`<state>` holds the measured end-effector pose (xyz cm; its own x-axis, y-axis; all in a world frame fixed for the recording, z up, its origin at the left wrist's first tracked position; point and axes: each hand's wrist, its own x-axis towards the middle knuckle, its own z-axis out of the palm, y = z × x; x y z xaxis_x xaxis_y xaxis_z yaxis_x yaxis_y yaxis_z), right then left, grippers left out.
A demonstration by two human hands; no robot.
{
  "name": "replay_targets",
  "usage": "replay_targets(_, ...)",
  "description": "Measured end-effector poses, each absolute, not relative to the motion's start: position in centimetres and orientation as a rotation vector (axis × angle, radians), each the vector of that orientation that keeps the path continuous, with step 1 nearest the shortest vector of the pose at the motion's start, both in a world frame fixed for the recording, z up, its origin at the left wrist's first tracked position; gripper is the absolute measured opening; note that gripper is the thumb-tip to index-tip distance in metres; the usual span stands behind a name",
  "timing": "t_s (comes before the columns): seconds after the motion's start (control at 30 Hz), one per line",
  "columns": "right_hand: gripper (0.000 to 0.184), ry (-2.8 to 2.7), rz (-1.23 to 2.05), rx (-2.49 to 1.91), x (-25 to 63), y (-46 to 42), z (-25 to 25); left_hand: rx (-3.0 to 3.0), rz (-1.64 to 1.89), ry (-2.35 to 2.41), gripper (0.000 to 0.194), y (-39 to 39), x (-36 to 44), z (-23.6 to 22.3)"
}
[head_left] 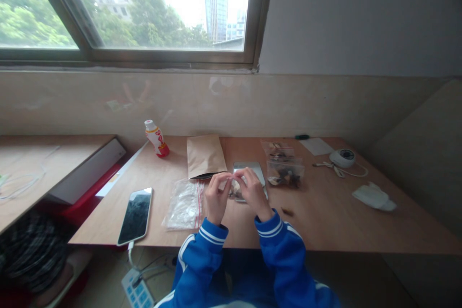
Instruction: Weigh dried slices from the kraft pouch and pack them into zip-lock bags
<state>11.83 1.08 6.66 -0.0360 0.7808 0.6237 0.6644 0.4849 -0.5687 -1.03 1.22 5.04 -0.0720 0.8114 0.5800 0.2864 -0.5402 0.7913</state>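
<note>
My left hand [215, 198] and my right hand [255, 194] meet with fingertips pinched together at the top edge of a small clear zip bag [235, 191]. Pale and brownish pieces show inside it, partly hidden by my fingers. Beneath and behind the bag lies a flat silvery scale-like device [254, 169]. Left of my left hand is a stack of clear zip bags [183, 204] with red seal strips. A brown paper pouch [205, 154] lies beyond them, its dark opening facing me. Filled zip bags [286, 173] with dark and light pieces sit to the right.
A red-and-white bottle [157, 138] stands at the back left, and a phone [135, 216] on a cable lies near the front edge. A small brown piece [288, 211], a crumpled white item [374, 196], a white camera-like device [342, 157] and paper [316, 146] are at the right.
</note>
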Motion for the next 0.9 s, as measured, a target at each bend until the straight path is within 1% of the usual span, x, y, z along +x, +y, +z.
replay_targets(0.13,0.015,-1.821,0.172,-1.22,12.7,1.1,6.0,1.795,1.648,1.163,0.014,1.6,-1.8,5.0)
replay_targets(0.4,0.02,-1.812,0.05,-1.297,12.6,0.9,5.6,1.806,1.371,1.077,0.022,1.8,-2.3,5.4)
replay_targets(0.5,0.02,-1.851,0.038,-1.274,12.4,1.0,6.0,1.807,1.383,1.072,0.021,1.9,-2.3,5.5)
replay_targets(0.6,0.015,-1.891,0.109,-1.213,12.5,0.9,6.0,1.765,1.442,1.087,0.022,2.0,-2.6,5.3)
replay_targets(0.73,0.015,-1.824,0.183,-1.228,12.8,0.8,5.4,1.752,1.462,1.096,0.019,2.1,-3.1,5.0)
replay_targets(0.9,0.022,-1.752,0.178,-1.262,13.0,0.9,4.7,1.745,1.374,1.065,0.021,2.0,-3.2,4.8)
